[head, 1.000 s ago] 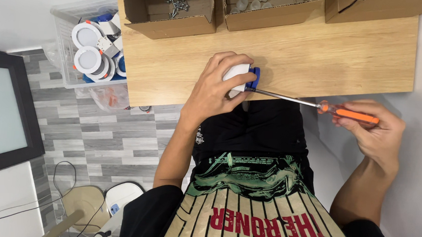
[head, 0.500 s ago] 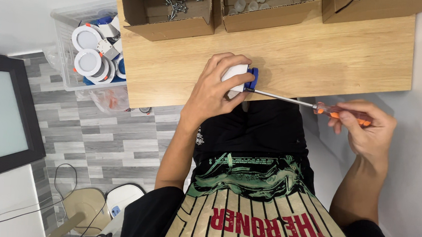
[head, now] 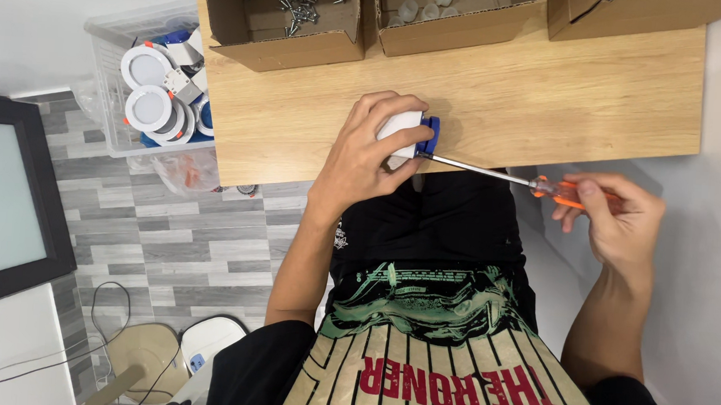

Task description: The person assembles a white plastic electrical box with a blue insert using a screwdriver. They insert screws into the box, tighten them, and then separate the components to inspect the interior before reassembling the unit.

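Left hand is gripping small white-and-blue plastic fitting at wooden table edge; right hand, off table's edge, is gripping orange-handled screwdriver, tip w/ fitting.

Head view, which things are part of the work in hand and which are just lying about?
In use:
- left hand gripping the white and blue fitting
- right hand holding the orange-handled screwdriver, tip at the fitting

Lying about:
- cardboard box of screws
- clear bin of round white lights
- dark-framed screen
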